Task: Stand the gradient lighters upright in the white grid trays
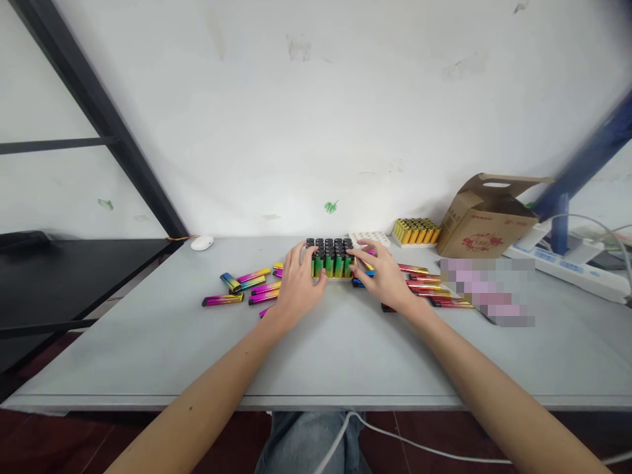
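A block of upright green cylinders with black tops [334, 260] stands in rows near the middle of the table. My left hand [299, 280] is curved against its left side, and my right hand [378, 273] closes on it from the right, so the block sits between both hands. Purple and yellow sticks [265, 288] lie loose left of my left hand. To the right of my right hand lie red and gold sticks [432, 286], and a blue one [359, 283] shows partly under that hand.
Behind my right hand is a white holed tray [370, 237]. Yellow cylinders [417, 230] stand in another tray beside an open cardboard box [486, 220]. A power strip [567, 263] lies at the right, a white earbud case [202, 243] at the back left.
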Available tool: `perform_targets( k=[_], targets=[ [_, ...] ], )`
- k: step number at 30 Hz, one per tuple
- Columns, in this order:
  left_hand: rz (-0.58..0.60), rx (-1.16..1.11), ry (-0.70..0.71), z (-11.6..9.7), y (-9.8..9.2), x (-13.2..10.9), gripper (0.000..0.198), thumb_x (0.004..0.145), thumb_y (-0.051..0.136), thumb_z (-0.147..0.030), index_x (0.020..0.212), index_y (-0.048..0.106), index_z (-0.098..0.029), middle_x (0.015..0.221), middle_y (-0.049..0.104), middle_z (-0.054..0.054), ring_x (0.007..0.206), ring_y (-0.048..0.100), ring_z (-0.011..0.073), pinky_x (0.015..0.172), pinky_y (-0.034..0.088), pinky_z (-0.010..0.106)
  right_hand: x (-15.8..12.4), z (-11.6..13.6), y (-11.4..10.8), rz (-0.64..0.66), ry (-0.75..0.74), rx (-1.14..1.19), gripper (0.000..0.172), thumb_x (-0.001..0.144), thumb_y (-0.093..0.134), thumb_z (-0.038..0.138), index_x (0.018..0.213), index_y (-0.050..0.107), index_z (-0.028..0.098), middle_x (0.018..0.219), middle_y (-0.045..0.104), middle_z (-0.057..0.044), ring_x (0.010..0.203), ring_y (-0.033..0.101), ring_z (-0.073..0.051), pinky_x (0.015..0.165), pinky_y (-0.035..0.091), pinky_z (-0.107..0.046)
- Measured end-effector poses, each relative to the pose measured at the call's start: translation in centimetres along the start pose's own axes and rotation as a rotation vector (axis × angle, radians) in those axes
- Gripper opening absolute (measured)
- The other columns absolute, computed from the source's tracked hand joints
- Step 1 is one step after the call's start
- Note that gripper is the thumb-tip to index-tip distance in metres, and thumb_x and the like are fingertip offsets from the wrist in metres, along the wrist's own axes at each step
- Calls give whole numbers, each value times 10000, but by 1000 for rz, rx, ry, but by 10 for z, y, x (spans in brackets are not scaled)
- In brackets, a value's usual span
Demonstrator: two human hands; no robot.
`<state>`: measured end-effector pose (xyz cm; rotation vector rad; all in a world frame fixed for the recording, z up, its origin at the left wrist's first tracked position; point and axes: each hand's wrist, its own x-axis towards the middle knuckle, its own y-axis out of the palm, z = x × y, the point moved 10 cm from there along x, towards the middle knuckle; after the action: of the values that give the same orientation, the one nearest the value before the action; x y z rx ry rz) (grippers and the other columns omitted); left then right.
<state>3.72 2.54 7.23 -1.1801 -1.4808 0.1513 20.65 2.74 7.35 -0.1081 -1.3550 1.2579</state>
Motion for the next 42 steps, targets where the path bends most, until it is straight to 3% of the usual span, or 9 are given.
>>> perform_targets(
  k=[3, 5, 9, 14, 19, 26, 32, 37, 42],
  targets=[
    [69, 64, 37, -2, 8, -2, 562, 821, 599, -204, 1352, 421, -158, 1467, 396, 177, 1396, 334, 335, 1115, 345, 500, -2, 0, 9, 91, -9, -115, 466, 939, 472, 354, 1382, 519, 219, 1521, 361, -145, 1382, 385, -318, 1091, 383, -498],
    [124, 108, 62, -2, 14, -3, 673, 793, 639, -195, 1408, 368, -173, 1517, 352, 171, 1443, 252, 357, 1130, 313, 522, -4, -1, 14, 148, 1, -131, 607, 936, 474, 404, 1499, 349, 217, 1583, 254, -147, 1438, 299, -328, 1123, 344, -515],
    [185, 154, 112, -2, 19, -3, 801, 775, 690, -216, 1470, 294, -179, 1574, 265, 178, 1482, 134, 375, 1155, 246, 554, -6, 1, 19, 202, -19, -117, 805, 917, 498, 469, 1570, 89, 238, 1628, 140, -117, 1480, 208, -314, 1160, 288, -515],
    [223, 137, 140, 0, 22, -1, 761, 805, 673, -215, 1471, 305, -178, 1579, 259, 185, 1483, 163, 341, 1169, 239, 525, -7, 5, 24, 272, -68, -45, 743, 932, 474, 399, 1566, 129, 227, 1601, 250, -107, 1457, 288, -273, 1154, 317, -482],
    [230, 105, 128, 2, 22, 0, 751, 797, 653, -156, 1467, 316, -187, 1548, 326, 166, 1466, 233, 319, 1160, 287, 477, -9, 2, 25, 300, -10, -6, 698, 936, 449, 376, 1559, 165, 241, 1617, 201, -92, 1436, 334, -285, 1102, 388, -478],
    [219, 75, 103, 6, 19, 2, 811, 768, 665, -133, 1477, 279, -204, 1545, 306, 166, 1451, 262, 318, 1156, 310, 480, -8, -3, 26, 268, 16, -12, 817, 914, 482, 383, 1568, 31, 196, 1610, 213, -124, 1472, 248, -273, 1157, 307, -485],
    [217, 93, -38, 25, 13, 5, 787, 768, 707, -246, 1450, 324, -164, 1530, 279, 224, 1440, 257, 377, 1129, 329, 535, -11, -13, 29, 302, 81, -45, 798, 895, 499, 357, 1566, 97, 202, 1609, 211, -128, 1474, 231, -293, 1167, 278, -510],
    [220, 28, -67, 30, 12, 6, 710, 809, 664, -287, 1443, 351, -219, 1470, 389, 163, 1391, 350, 346, 1114, 355, 518, -11, -17, 28, 294, 97, -46, 778, 893, 501, 341, 1564, 121, 243, 1608, 205, -128, 1468, 240, -315, 1130, 327, -532],
    [231, 27, -122, 33, 11, 5, 759, 796, 681, -305, 1466, 333, -224, 1468, 389, 169, 1373, 366, 368, 1090, 371, 540, -11, -16, 26, 297, 110, -61, 777, 895, 502, 345, 1564, 119, 254, 1614, 180, -129, 1466, 244, -325, 1114, 348, -527]
  ],
)
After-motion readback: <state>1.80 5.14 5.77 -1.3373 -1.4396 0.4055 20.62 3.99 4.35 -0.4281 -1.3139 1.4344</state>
